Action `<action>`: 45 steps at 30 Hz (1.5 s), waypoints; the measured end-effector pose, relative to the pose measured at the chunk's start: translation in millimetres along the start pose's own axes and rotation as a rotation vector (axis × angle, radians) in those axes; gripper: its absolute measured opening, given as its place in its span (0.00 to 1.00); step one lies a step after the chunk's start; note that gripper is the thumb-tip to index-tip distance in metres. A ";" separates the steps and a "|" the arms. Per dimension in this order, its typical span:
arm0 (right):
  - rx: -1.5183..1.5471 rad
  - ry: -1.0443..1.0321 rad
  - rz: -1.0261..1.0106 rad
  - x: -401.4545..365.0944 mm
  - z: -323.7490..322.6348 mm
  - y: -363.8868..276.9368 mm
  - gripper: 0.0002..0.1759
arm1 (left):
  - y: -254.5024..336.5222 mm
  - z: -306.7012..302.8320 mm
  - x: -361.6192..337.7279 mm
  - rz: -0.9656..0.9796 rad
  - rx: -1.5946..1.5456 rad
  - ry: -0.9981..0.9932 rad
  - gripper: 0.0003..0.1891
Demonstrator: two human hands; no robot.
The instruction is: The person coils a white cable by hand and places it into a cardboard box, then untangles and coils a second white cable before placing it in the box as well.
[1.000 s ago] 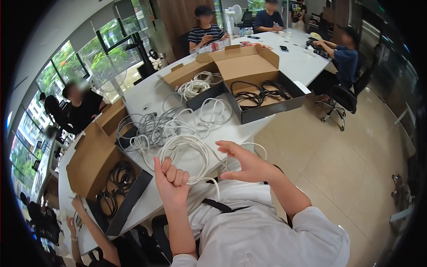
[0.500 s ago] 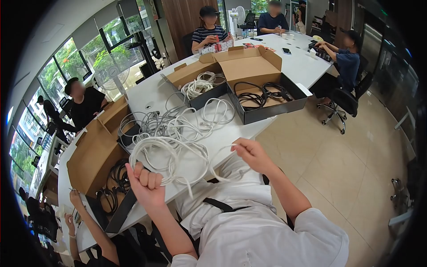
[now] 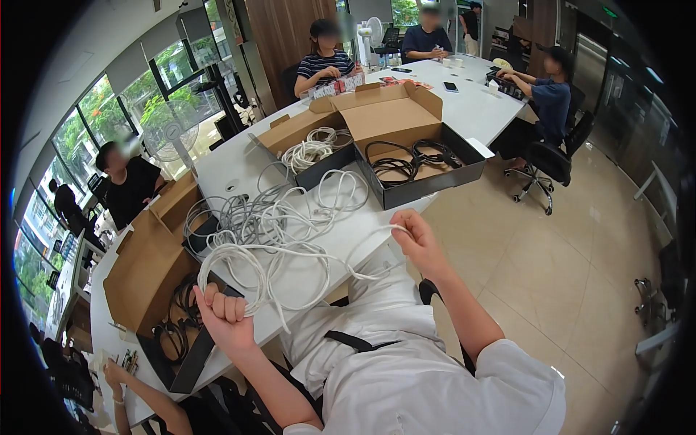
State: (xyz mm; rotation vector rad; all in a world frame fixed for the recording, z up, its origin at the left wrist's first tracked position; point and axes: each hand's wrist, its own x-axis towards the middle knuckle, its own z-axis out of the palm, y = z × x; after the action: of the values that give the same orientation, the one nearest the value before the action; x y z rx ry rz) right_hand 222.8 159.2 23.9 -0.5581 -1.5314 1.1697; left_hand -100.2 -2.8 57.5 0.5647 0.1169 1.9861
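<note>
My left hand (image 3: 223, 317) is a closed fist around a coil of white cable (image 3: 264, 264), held over the near edge of the white table (image 3: 239, 156). From the coil a strand runs right to my right hand (image 3: 418, 237), which pinches it between the fingers just off the table's edge. Behind the coil, a loose tangle of white and grey cables (image 3: 268, 210) lies spread on the table.
Three open cardboard boxes stand on the table: one with black cables (image 3: 417, 163), one with white cables (image 3: 312, 148), one with black cables (image 3: 170, 312) at my left. Several people sit around the table. Someone's hand (image 3: 116, 370) shows at lower left. An office chair (image 3: 544, 163) stands on the tiled floor.
My left hand has carried the coil down and to the left. My right hand closed on the strand and moved right and slightly up, drawing the cable out between the hands.
</note>
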 end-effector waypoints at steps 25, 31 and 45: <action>0.739 -0.754 0.696 -28.9 8.5 71.4 0.58 | -6.4 -2.2 13.1 0.003 -0.069 0.004 0.19; 0.708 -0.810 0.756 -31.0 9.6 75.3 0.62 | -1.5 -1.6 11.5 0.018 -0.071 -0.001 0.19; 1.197 -0.564 0.564 -36.2 -11.2 66.4 0.40 | 21.6 -12.2 8.1 0.189 -0.072 0.080 0.19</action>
State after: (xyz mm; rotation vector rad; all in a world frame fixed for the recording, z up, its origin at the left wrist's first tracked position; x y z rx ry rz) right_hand 229.4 160.5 -52.2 0.2168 -0.8020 2.5238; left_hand -126.2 -4.0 56.3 0.4638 0.0424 2.1879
